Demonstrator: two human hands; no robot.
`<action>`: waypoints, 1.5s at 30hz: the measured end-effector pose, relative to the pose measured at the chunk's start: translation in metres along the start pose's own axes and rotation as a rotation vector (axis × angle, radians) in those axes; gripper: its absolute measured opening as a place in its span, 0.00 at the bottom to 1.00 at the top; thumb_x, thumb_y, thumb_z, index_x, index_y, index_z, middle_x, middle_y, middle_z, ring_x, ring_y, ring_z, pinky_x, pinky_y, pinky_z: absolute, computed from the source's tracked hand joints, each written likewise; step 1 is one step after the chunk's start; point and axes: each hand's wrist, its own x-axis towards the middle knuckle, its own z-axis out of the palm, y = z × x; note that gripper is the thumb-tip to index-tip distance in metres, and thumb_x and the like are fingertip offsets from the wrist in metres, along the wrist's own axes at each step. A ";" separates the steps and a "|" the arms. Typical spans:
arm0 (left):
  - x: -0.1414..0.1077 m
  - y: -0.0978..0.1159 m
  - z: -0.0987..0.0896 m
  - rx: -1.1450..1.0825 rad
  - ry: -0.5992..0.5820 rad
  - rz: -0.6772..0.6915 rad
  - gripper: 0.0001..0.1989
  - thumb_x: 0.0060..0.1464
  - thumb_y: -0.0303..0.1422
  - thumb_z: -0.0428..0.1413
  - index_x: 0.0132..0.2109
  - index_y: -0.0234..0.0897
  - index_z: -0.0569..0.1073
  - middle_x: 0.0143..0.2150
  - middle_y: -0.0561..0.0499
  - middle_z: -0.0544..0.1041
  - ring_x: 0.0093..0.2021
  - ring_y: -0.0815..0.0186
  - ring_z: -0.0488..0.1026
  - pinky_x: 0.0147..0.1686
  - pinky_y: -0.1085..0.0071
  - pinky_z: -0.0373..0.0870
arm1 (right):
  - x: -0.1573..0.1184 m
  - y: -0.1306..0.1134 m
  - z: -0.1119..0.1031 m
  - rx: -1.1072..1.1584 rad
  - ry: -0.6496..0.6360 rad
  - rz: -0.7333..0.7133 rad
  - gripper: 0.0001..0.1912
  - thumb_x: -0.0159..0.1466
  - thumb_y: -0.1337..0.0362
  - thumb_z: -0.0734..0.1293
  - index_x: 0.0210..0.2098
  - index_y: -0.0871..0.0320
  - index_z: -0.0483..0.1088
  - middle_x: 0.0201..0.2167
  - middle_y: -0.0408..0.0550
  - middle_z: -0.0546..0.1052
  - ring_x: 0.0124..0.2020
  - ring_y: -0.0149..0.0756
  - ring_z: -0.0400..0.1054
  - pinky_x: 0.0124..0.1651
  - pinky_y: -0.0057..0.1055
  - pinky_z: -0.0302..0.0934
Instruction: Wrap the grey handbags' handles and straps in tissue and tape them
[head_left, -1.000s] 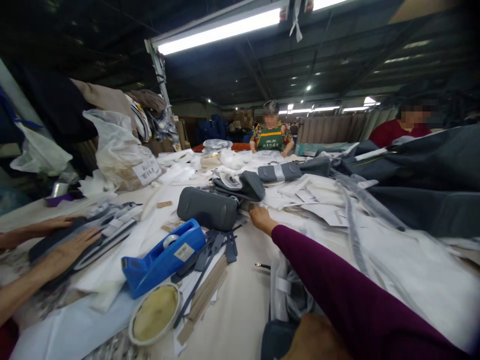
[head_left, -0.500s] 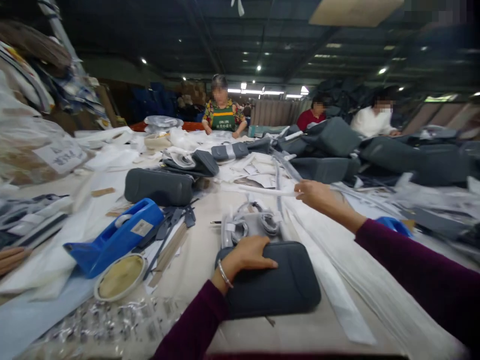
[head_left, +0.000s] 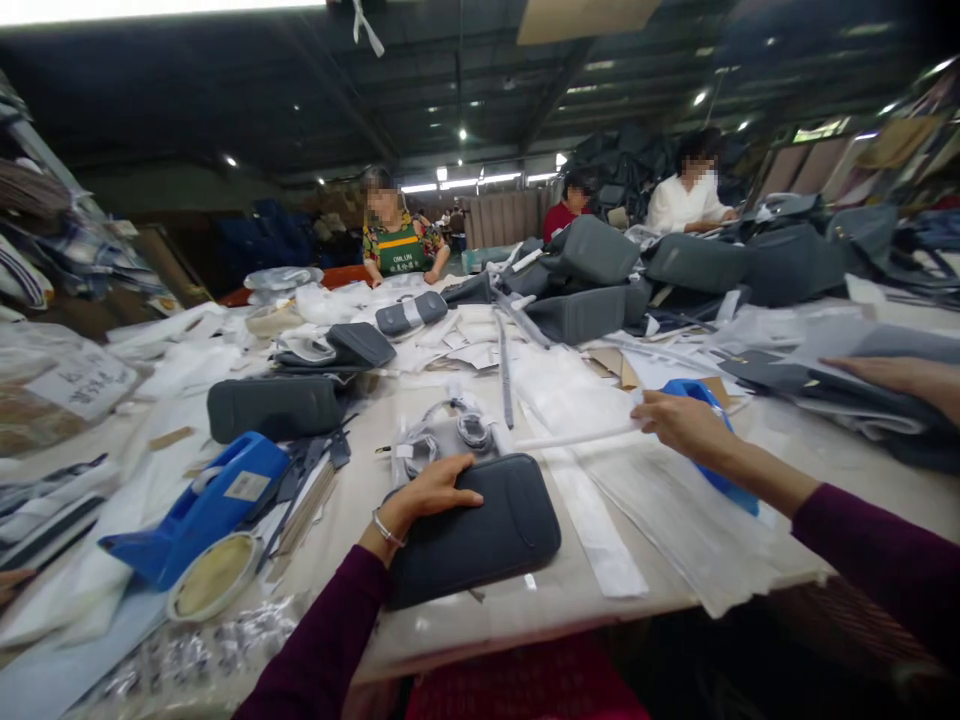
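Observation:
A flat, dark grey zip-type case with rounded corners [head_left: 495, 530] lies on the table in front of me. My left hand [head_left: 429, 490] is closed over its upper left part, the thumb stretched across its face and the fingertips partly hidden. Just behind the case are coiled grey straps [head_left: 472, 430] on a pale grey piece. Out to the right, my right hand [head_left: 679, 422] pinches the end of a thin white strip [head_left: 581, 437]. That strip runs leftward, close to level, toward the coiled straps. Beside the right hand, partly behind it, stands a blue tape dispenser [head_left: 727, 485].
Another blue tape dispenser [head_left: 199, 515] and a round tape roll [head_left: 214, 577] lie at left. Dark grey bags [head_left: 592, 255] are heaped at the back. A co-worker's hand [head_left: 904, 378] rests on dark pieces at right. White sheets [head_left: 675, 520] reach the table's front edge.
The view has swung to the right. My right hand has drawn the white strip farther right and nearer to me. My left hand stays on the case, which is slightly turned.

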 end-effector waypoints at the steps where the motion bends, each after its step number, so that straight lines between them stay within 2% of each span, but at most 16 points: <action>1: 0.000 0.002 0.000 0.004 0.002 0.001 0.18 0.46 0.44 0.58 0.40 0.38 0.67 0.39 0.51 0.71 0.40 0.60 0.68 0.39 0.69 0.64 | 0.000 0.000 0.001 0.006 -0.012 -0.009 0.15 0.57 0.74 0.60 0.37 0.55 0.76 0.34 0.47 0.75 0.32 0.33 0.71 0.25 0.26 0.50; 4: 0.000 0.005 -0.002 0.003 -0.006 0.004 0.18 0.46 0.44 0.58 0.40 0.37 0.67 0.39 0.51 0.71 0.40 0.60 0.68 0.39 0.69 0.64 | 0.002 0.004 0.002 0.040 -0.036 -0.039 0.15 0.57 0.74 0.60 0.37 0.56 0.76 0.34 0.48 0.75 0.32 0.34 0.70 0.25 0.25 0.49; 10: 0.001 0.005 -0.002 0.019 -0.009 -0.003 0.18 0.46 0.45 0.58 0.40 0.38 0.67 0.39 0.51 0.71 0.41 0.59 0.67 0.39 0.68 0.64 | 0.003 0.020 0.005 0.086 -0.007 -0.087 0.13 0.57 0.72 0.63 0.37 0.57 0.77 0.35 0.49 0.75 0.32 0.35 0.70 0.28 0.26 0.53; 15: 0.002 0.005 -0.003 0.014 -0.029 0.004 0.18 0.47 0.45 0.58 0.41 0.38 0.67 0.40 0.51 0.70 0.41 0.59 0.67 0.42 0.67 0.64 | 0.002 0.011 0.003 0.020 -0.096 -0.082 0.15 0.58 0.72 0.61 0.39 0.57 0.76 0.35 0.49 0.75 0.33 0.35 0.70 0.28 0.25 0.51; 19: 0.002 0.005 -0.004 0.038 -0.018 0.030 0.18 0.47 0.43 0.59 0.41 0.37 0.67 0.41 0.50 0.69 0.42 0.60 0.66 0.43 0.67 0.63 | 0.007 0.001 0.004 -0.024 -0.146 -0.101 0.14 0.57 0.73 0.61 0.37 0.56 0.76 0.35 0.49 0.74 0.33 0.35 0.70 0.27 0.24 0.49; 25: 0.001 0.009 -0.008 0.035 -0.025 0.085 0.17 0.48 0.42 0.59 0.41 0.37 0.68 0.42 0.50 0.70 0.45 0.59 0.66 0.46 0.67 0.63 | 0.020 0.005 0.015 -0.071 -0.151 -0.135 0.13 0.57 0.75 0.60 0.33 0.58 0.75 0.32 0.48 0.73 0.33 0.34 0.69 0.27 0.25 0.49; 30: 0.000 0.009 -0.008 0.031 -0.042 0.068 0.19 0.48 0.42 0.59 0.44 0.36 0.69 0.43 0.49 0.70 0.45 0.58 0.66 0.46 0.66 0.63 | 0.020 0.006 0.024 0.002 -0.157 -0.143 0.15 0.57 0.75 0.60 0.37 0.57 0.75 0.34 0.48 0.74 0.33 0.33 0.69 0.28 0.24 0.50; 34: 0.001 0.007 -0.008 0.023 -0.056 0.055 0.20 0.48 0.41 0.60 0.46 0.36 0.69 0.44 0.48 0.71 0.46 0.58 0.67 0.47 0.65 0.63 | 0.017 -0.014 0.025 0.065 -0.172 -0.157 0.14 0.58 0.74 0.60 0.39 0.57 0.74 0.35 0.48 0.74 0.33 0.32 0.70 0.29 0.24 0.51; 38: 0.000 0.008 -0.008 0.034 -0.052 0.049 0.22 0.46 0.41 0.61 0.46 0.36 0.70 0.46 0.47 0.71 0.47 0.57 0.67 0.48 0.65 0.63 | 0.021 -0.051 0.027 0.127 -0.184 -0.247 0.13 0.58 0.73 0.60 0.37 0.56 0.73 0.33 0.46 0.74 0.31 0.33 0.71 0.29 0.25 0.51; 42: -0.001 0.008 -0.007 0.071 -0.053 0.051 0.23 0.44 0.44 0.63 0.45 0.37 0.70 0.44 0.48 0.71 0.46 0.58 0.68 0.46 0.67 0.64 | 0.030 -0.091 0.042 0.214 -0.188 -0.350 0.10 0.57 0.72 0.60 0.32 0.55 0.72 0.32 0.45 0.73 0.30 0.34 0.70 0.29 0.27 0.52; 45: -0.001 0.006 -0.006 0.115 -0.056 0.046 0.23 0.44 0.46 0.63 0.43 0.37 0.71 0.42 0.49 0.72 0.44 0.59 0.69 0.43 0.68 0.65 | 0.038 -0.111 0.057 0.371 -0.180 -0.368 0.08 0.55 0.71 0.61 0.32 0.55 0.69 0.33 0.45 0.74 0.32 0.35 0.70 0.33 0.28 0.56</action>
